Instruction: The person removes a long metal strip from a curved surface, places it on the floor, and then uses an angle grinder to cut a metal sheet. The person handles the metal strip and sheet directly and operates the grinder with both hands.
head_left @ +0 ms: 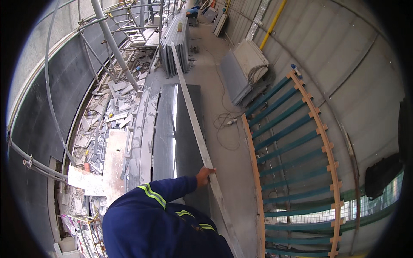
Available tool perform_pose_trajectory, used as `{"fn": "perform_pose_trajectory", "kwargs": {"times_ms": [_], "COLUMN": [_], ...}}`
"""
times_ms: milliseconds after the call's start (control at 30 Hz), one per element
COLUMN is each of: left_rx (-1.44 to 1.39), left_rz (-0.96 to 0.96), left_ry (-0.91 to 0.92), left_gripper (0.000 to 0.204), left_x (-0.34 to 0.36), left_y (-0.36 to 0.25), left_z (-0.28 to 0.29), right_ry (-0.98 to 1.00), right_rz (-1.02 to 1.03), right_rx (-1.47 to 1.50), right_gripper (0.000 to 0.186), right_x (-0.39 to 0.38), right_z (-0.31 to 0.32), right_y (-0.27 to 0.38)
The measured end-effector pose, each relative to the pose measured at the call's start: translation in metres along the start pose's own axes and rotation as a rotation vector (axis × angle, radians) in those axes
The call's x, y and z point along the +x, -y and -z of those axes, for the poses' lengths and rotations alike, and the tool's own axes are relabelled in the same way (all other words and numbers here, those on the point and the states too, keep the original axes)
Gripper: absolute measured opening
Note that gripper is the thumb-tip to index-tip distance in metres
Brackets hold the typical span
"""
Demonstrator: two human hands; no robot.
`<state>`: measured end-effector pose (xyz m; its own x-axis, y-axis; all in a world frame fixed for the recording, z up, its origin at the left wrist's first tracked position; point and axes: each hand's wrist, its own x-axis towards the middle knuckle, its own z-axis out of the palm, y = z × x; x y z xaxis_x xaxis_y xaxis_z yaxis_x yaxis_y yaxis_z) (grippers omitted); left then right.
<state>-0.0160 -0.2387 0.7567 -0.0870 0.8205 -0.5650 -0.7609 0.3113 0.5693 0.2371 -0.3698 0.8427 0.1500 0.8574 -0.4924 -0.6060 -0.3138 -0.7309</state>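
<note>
My left hand (pixel 204 175), at the end of a navy sleeve with reflective stripes, grips the long pale grey bar (pixel 192 115) by its edge, fingers closed round it. The bar slants from the stacked slabs at the back down to the lower edge. Beneath it and to the left lies a long, glossy dark grey slab (pixel 164 129). More navy clothing with reflective stripes shows below my left arm; my right hand cannot be seen.
Scaffold poles (pixel 105 30) and rubble (pixel 120 99) line the left. Upright slabs (pixel 170 56) stand behind, with a crouching person (pixel 192 13) farther off. On the right are leaning panels (pixel 232 77), a coiled cable (pixel 223 120) and a slatted wooden rack (pixel 331 167) along the wall.
</note>
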Motion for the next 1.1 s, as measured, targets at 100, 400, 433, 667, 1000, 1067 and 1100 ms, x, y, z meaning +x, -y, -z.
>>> {"fn": "perform_pose_trajectory", "kwargs": {"times_ms": [100, 400, 433, 667, 1000, 1067, 1100], "left_rx": [0.155, 0.346, 0.781, 1.255, 0.281, 0.035, 0.031], "left_rz": [-0.114, -0.239, -0.566, -0.731, -0.037, 0.157, 0.148], "left_ry": [0.105, -0.06, 0.041, 0.231, -0.014, -0.19, -0.176], "left_gripper": [0.028, 0.042, 0.046, 0.05, 0.023, 0.02, 0.02], "left_x": [0.041, 0.2, 0.22, 0.282, 0.467, 0.501, 0.514], "left_y": [-0.062, -0.164, -0.174, -0.286, -0.487, -0.533, -0.553], "left_z": [0.028, 0.078, 0.117, 0.119, 0.151, 0.135, 0.142], "right_ry": [0.043, 0.066, 0.099, 0.122, 0.214, 0.17, 0.149], "right_rz": [-0.022, -0.128, -0.16, -0.238, -0.339, -0.327, -0.338], "right_rx": [0.002, -0.014, -0.009, -0.046, -0.154, -0.164, -0.164], "right_gripper": [0.048, 0.046, 0.046, 0.044, 0.043, 0.042, 0.042], "right_x": [0.015, 0.11, 0.123, 0.226, 0.329, 0.359, 0.367], "right_z": [-0.065, -0.22, -0.246, -0.404, -0.588, -0.618, -0.632], "right_y": [-0.017, -0.097, -0.111, -0.148, -0.193, -0.202, -0.212]}}
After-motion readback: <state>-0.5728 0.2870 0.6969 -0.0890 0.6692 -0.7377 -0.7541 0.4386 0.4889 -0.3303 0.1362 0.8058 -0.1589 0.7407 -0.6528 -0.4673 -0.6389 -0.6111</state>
